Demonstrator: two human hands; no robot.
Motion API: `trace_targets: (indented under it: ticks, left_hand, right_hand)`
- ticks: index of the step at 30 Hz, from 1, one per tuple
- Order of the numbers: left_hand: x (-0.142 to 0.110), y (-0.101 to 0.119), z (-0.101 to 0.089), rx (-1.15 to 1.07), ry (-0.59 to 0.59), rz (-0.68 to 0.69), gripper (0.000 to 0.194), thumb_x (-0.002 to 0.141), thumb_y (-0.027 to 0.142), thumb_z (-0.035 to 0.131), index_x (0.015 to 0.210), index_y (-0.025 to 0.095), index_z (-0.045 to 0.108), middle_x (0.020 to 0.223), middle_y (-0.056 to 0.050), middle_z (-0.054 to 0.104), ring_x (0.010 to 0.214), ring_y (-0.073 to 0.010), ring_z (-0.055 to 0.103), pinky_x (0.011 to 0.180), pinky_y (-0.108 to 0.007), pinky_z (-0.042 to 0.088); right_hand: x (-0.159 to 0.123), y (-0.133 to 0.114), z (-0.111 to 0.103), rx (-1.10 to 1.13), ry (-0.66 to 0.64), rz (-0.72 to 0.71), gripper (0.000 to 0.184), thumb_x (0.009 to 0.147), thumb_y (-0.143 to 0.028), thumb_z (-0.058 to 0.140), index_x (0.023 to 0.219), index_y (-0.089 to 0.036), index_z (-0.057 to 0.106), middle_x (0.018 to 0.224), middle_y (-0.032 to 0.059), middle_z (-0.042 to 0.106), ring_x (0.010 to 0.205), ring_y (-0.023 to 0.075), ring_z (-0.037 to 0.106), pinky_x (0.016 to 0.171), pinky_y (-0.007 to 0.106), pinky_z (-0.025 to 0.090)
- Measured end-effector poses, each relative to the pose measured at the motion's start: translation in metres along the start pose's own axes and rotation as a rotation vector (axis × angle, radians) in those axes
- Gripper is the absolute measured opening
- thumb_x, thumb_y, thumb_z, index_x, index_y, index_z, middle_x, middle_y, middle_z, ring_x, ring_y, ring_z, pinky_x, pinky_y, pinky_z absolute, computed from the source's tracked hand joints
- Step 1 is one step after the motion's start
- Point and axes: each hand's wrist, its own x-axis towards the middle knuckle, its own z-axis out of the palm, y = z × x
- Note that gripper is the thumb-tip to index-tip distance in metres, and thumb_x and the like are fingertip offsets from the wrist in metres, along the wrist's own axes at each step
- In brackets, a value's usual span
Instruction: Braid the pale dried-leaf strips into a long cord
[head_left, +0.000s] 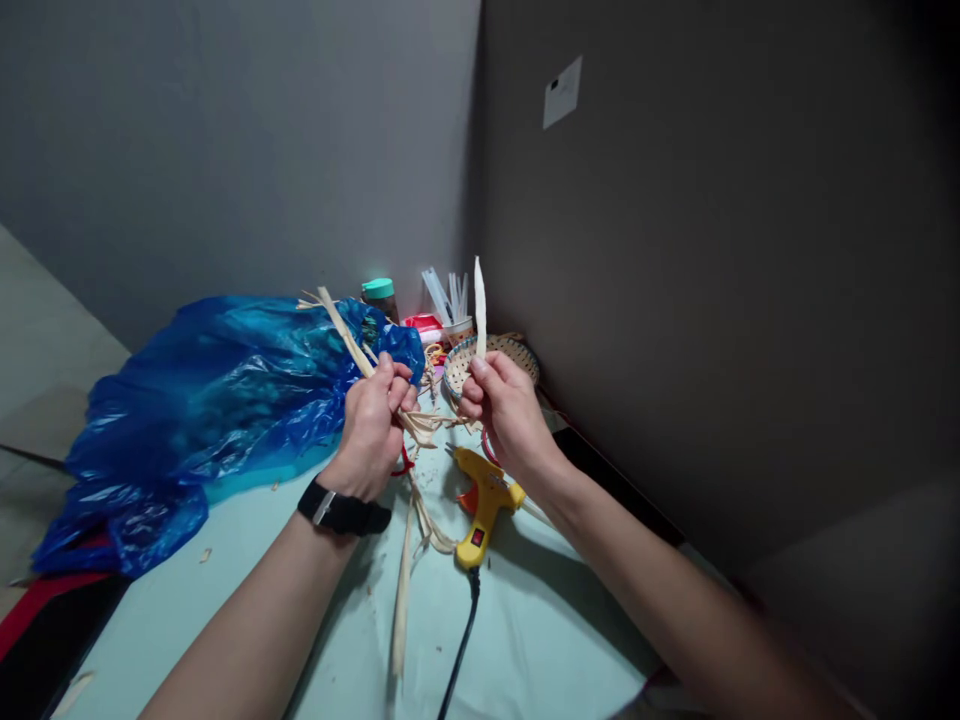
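Pale husk strips (481, 305) pinched in both hands — blue bag (240, 380) left, wall (675, 280) right

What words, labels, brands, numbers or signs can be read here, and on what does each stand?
None can be read.
White card on the wall: a small dark mark, too small to read.
Yellow glue gun: markings on its red switch, too small to read.
Cup holding the clear sticks: patterned, too small to read.
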Motion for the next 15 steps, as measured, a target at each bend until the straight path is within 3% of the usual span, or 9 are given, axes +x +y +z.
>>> trace_targets:
  ticks: [4,5,7,11,15]
  left_hand:
    - [0.012,0.017,-0.015,-0.024,0.092,0.056,0.04,0.099,0.03,0.039,0.062,0.016,0.046,0.034,0.011,0.025,0.028,-0.0035,0.021,0.034,-0.016,0.023]
    - [0.015,0.023,-0.022,-0.02,0.112,0.05,0.041,0.099,0.029,0.037,0.061,0.016,0.044,0.033,0.011,0.024,0.027,-0.0035,0.02,0.033,-0.016,0.022]
    - [0.019,0.031,-0.032,-0.004,0.112,0.024,0.041,0.1,0.025,0.034,0.061,0.016,0.044,0.034,0.011,0.023,0.028,-0.0031,0.022,0.035,-0.014,0.026]
    - [0.011,0.028,-0.029,0.069,-0.054,-0.15,0.031,0.095,0.019,0.044,0.066,0.013,0.052,0.043,0.007,0.037,0.033,-0.0035,0.032,0.035,-0.015,0.028]
    - [-0.009,0.014,-0.008,0.144,-0.256,-0.302,0.012,0.078,0.011,0.068,0.07,0.01,0.059,0.049,0.007,0.039,0.034,-0.0009,0.026,0.033,-0.014,0.017]
  right_hand:
    - [-0.001,-0.022,-0.006,0.044,0.154,-0.087,0.021,0.085,-0.029,0.057,0.075,-0.021,0.041,0.053,-0.011,0.032,0.038,0.0027,0.021,0.037,0.017,0.014]
    - [-0.001,-0.028,-0.01,0.041,0.194,-0.136,0.02,0.084,-0.029,0.059,0.075,-0.021,0.042,0.054,-0.0104,0.033,0.039,0.003,0.024,0.037,0.017,0.016]
    - [-0.001,-0.034,-0.017,-0.004,0.187,-0.103,0.021,0.079,-0.028,0.064,0.074,-0.02,0.046,0.058,-0.0076,0.044,0.045,0.0042,0.037,0.042,0.017,0.027]
    - [-0.003,-0.017,-0.022,-0.025,0.013,0.158,0.023,0.07,-0.031,0.075,0.074,-0.018,0.056,0.072,-0.0032,0.057,0.06,0.0065,0.049,0.052,0.018,0.037]
    - [-0.003,0.005,-0.022,-0.035,-0.105,0.263,0.029,0.069,-0.037,0.077,0.075,-0.017,0.058,0.072,-0.0024,0.057,0.062,0.0075,0.05,0.057,0.02,0.041]
